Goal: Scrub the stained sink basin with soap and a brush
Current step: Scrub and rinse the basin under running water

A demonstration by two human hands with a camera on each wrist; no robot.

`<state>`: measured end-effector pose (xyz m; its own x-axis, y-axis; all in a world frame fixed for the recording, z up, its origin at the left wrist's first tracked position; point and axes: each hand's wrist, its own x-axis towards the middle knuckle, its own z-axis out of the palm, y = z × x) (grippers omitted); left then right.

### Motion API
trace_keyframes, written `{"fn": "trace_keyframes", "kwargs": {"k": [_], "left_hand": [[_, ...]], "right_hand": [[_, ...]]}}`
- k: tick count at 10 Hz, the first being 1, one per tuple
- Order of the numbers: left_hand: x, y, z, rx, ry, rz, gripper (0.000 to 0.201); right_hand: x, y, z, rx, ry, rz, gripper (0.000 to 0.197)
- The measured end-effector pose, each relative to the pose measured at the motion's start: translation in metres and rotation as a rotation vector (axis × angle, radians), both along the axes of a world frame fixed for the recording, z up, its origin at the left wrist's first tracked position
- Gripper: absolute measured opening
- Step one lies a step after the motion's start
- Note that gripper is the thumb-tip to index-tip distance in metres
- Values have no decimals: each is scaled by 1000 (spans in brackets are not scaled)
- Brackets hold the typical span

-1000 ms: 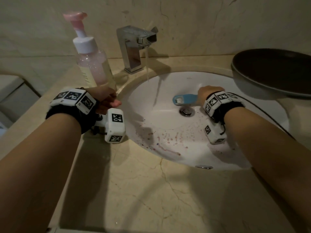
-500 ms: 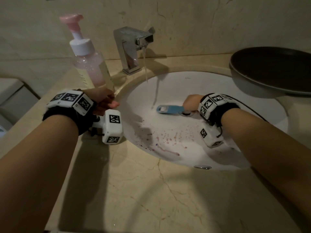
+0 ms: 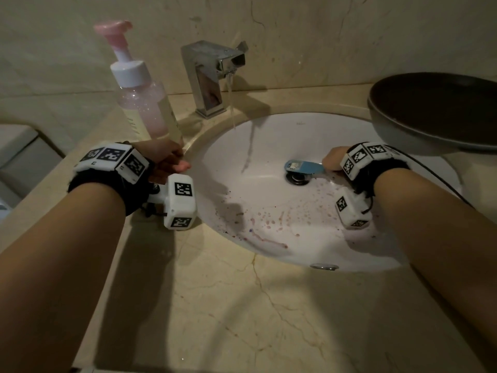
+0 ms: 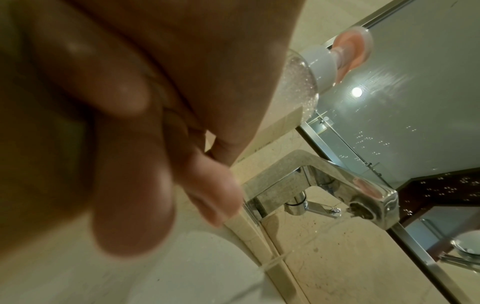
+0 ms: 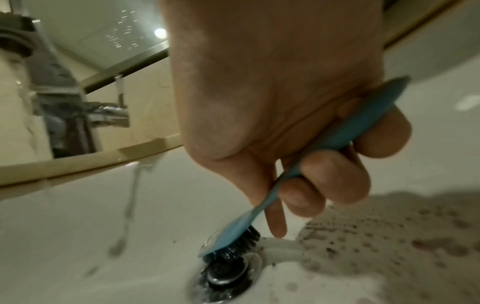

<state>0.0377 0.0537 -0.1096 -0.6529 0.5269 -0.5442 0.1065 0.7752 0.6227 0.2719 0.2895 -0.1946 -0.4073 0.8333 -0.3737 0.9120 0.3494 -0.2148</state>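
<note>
While water runs into the sink basin (image 3: 309,135) at frame centre, the blue brush (image 5: 306,181) is gripped by the right hand (image 5: 285,98), bristles over the drain (image 5: 228,277); the left hand (image 3: 164,160), fingers loosely curled, is rested on the tabletop (image 3: 215,305) by the soap bottle (image 3: 145,103).

One brush (image 3: 304,166), one soap bottle (image 3: 145,103), one faucet (image 3: 212,74), one sink (image 3: 309,130), one pan (image 3: 435,109).

Nothing legible is showing anywhere. The clear pink-tinted plastic pump bottle (image 3: 145,109) is carrying faint vertical print on its label, too small and blurred to read. The white oval ceramic sink basin (image 3: 300,125) is showing a tiny grey maker's mark on its back wall (unreadable at this res.). The white wrist-cam blocks (image 3: 179,201) are bearing black-and-white square marker codes, patterns only, no letters or nos.
</note>
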Motion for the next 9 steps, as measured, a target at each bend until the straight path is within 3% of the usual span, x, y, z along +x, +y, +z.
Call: {"fn": "trace_keyframes", "kwargs": {"k": [1,3,4,5,6,7,8,9], "left_hand": [[-1,0,-1,0,3,1,43],[0,0,0,24,-8,5,40],[-1,0,-1,2,-13,-21,40],[-2,0,-1,-29,-18,-40,40],[-3,1,-2,-30,-23,-48,41],[-7,2,-5,-14,-27,-35,42],[-12,3,-8,7,-37,-12,42],[-12,3,-9,41,-47,10,40]], "right_hand": [[-13,5,-6,143,-134,146,33],[-36,-12,6,250,-29,355,32],[-43,-20,2,321,-62,397,32],[-36,-12,5,379,-114,330,24],[-15,-3,5,403,-156,148,12],[-5,-1,7,366,-141,82,15],[-10,-6,6,387,-113,155,12],[-26,-6,-2,404,-113,290,25]]}}
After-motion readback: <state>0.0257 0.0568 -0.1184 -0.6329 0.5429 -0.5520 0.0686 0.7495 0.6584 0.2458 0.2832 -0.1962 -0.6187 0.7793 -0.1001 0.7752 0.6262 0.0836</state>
